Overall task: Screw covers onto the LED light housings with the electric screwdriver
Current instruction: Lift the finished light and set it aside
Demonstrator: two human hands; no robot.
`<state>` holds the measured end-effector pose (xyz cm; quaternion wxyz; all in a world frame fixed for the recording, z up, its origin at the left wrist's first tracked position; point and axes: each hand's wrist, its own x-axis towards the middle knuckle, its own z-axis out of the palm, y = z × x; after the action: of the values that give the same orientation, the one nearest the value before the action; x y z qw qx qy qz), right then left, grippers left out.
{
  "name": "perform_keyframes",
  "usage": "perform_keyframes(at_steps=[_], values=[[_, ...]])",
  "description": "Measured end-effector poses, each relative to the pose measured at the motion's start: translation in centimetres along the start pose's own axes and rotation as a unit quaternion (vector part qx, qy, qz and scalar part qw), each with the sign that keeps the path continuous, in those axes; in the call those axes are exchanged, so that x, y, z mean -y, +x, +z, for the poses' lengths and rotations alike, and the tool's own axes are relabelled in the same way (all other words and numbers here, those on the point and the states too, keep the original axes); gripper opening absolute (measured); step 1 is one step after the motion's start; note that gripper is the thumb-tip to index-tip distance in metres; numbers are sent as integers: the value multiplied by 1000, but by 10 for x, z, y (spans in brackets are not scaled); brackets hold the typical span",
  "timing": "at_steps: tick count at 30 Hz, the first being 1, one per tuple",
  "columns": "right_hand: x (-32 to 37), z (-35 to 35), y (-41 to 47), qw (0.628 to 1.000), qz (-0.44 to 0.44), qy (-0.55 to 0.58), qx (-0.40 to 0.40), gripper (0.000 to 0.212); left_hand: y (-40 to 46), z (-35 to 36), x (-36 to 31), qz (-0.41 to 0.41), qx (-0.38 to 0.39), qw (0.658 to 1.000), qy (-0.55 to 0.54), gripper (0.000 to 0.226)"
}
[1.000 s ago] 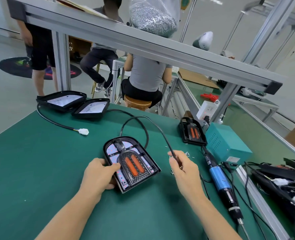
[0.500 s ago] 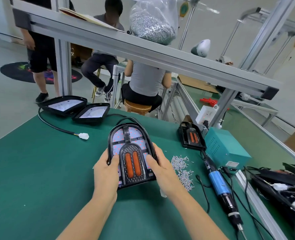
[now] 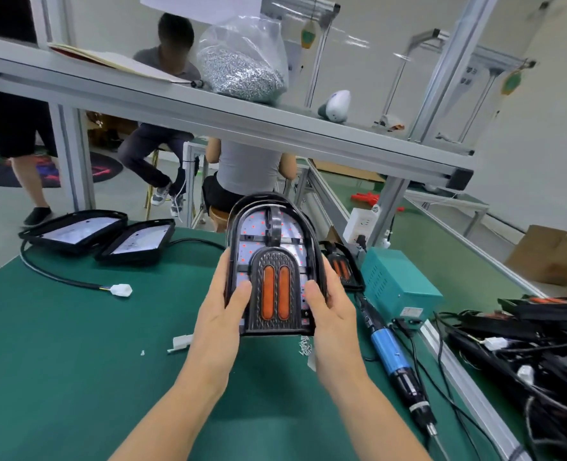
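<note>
Here the green bench mat [image 3: 59,361] is carrying everything, and it is running wide and bare to the person's left, with its right side crowding up against an aluminium rail. Overhead, a grey shelf rail [image 3: 242,118] is crossing the view, holding a clear bag of screws [image 3: 242,61]; it is sitting well above the work, so it is probably leaving headroom for lifting.

Next in size, two open housings [image 3: 92,234] are lying side by side at the far left, faces up, seemingly parked out of the way. A teal power box [image 3: 398,287] is standing at the right, and a tangle of finished lights and cables [image 3: 525,344] is piling up beyond the rail.

In the middle, the LED light housing [image 3: 272,267] with its cover is being held tilted up off the mat, facing the camera, likely so the fit can be checked before screwing. The left hand [image 3: 222,314] is clamping its left edge, thumb pressing on the front; the right hand [image 3: 328,314] is gripping the right edge the same way, fingers wrapping behind.

The electric screwdriver [image 3: 392,357] is lying untouched just right of the right forearm, bit pointing toward the person, within easy reach once a hand is freed. Loose screws [image 3: 304,346] are scattering under the housing's lower edge, so setting it down there is risking a wobble.
</note>
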<state>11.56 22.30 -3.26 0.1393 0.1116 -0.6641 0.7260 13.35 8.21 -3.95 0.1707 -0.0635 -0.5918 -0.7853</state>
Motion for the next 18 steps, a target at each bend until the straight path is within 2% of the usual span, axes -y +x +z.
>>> perform_keyframes(at_steps=[7,13,18], values=[[30,-47,10,996,-32,-1,-87,46,15,59,-8,36,84,996,-14,44],[52,-96,7,989,-43,-12,-144,43,20,115,-3,-4,147,989,-31,43],[63,-131,-3,980,-55,-68,-179,39,14,155,3,-55,180,981,-39,38]])
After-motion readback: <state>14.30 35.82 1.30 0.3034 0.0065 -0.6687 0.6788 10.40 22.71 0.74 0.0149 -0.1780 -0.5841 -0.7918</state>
